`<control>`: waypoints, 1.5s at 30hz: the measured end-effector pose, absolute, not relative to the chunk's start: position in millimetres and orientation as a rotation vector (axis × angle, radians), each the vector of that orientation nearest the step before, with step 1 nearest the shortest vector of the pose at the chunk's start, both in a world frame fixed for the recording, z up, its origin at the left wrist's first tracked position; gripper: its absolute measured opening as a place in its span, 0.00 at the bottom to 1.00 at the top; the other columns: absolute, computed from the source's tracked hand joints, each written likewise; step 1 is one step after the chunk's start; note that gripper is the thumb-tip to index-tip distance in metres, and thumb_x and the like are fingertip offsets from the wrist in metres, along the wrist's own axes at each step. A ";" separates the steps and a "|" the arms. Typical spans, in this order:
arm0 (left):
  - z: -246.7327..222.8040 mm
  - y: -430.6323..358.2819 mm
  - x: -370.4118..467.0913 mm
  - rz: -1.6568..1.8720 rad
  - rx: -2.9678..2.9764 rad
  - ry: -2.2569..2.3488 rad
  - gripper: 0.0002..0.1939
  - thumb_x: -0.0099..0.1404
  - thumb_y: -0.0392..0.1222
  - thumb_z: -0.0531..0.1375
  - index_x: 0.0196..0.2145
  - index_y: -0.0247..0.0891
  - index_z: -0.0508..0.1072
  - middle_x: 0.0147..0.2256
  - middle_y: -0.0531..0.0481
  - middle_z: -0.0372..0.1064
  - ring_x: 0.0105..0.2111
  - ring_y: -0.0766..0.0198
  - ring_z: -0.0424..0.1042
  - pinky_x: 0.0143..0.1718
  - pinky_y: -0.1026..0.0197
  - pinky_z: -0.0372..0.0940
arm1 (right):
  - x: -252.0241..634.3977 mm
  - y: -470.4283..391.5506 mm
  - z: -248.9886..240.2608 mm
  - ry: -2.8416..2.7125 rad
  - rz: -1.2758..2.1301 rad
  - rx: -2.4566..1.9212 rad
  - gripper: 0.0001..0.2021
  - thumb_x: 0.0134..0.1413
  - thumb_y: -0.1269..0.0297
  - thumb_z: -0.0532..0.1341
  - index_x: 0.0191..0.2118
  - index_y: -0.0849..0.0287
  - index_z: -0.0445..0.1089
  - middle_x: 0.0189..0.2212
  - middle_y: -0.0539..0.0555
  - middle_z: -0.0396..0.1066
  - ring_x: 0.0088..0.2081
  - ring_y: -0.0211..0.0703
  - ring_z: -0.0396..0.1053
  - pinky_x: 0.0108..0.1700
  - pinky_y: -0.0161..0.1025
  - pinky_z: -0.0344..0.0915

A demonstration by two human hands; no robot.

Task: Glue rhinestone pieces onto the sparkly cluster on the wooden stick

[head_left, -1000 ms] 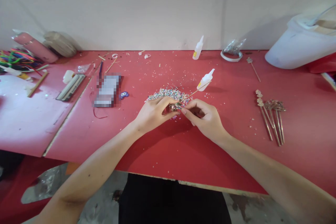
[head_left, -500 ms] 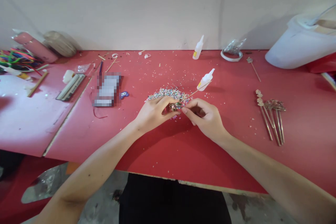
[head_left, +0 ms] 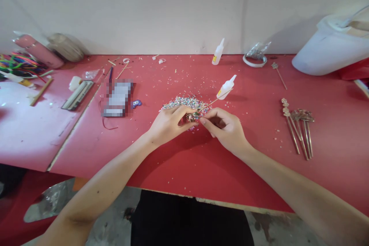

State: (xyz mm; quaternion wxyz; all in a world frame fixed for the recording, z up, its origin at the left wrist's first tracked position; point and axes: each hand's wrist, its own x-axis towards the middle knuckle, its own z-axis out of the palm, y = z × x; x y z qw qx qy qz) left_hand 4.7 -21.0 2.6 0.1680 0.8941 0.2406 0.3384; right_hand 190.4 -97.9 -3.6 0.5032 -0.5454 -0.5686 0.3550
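Note:
My left hand (head_left: 170, 123) is closed on the ornate head of a gold hairpin (head_left: 211, 103), whose thin stick slants up to the right. Thumb and forefinger of my right hand (head_left: 226, 127) are pinched at the right side of that ornament; anything between their tips is too small to make out. Just behind both hands lies a pile of small shiny gems (head_left: 184, 102). A white glue bottle (head_left: 225, 87) is beyond the stick's far end, and a second bottle (head_left: 217, 54) stands by the wall.
Finished-looking gold hairpins (head_left: 301, 134) lie at the right. A tape roll (head_left: 254, 60) with a small bag is near the wall, beside a large white container (head_left: 328, 48). On the left are a blurred phone-like object (head_left: 117, 99), a purple trinket (head_left: 136, 103) and a pink bottle (head_left: 39, 51).

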 end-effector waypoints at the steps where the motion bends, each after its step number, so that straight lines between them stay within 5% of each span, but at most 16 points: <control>1: 2.5 -21.0 4.7 0.963 2.541 0.684 0.14 0.62 0.45 0.64 0.43 0.37 0.71 0.32 0.52 0.75 0.25 0.71 0.71 0.27 0.69 0.65 | 190.5 -97.8 -3.8 -1.373 0.857 -1.314 0.09 0.56 0.59 0.63 0.29 0.57 0.66 0.19 0.45 0.62 0.19 0.30 0.55 0.21 0.34 0.53; 38: 2.0 -21.2 4.3 0.949 2.525 0.699 0.14 0.63 0.46 0.63 0.44 0.37 0.71 0.33 0.50 0.75 0.26 0.71 0.71 0.29 0.68 0.65 | 189.9 -97.7 -4.0 -1.375 0.849 -1.249 0.09 0.56 0.62 0.63 0.28 0.57 0.65 0.19 0.44 0.61 0.19 0.29 0.55 0.21 0.33 0.53; 45: 13.3 -20.8 5.9 0.923 2.167 0.723 0.16 0.58 0.47 0.67 0.41 0.36 0.73 0.34 0.50 0.74 0.27 0.71 0.71 0.30 0.68 0.68 | 192.8 -100.0 -6.9 -1.329 0.824 -1.181 0.06 0.57 0.63 0.63 0.32 0.56 0.67 0.21 0.44 0.62 0.20 0.30 0.58 0.22 0.33 0.56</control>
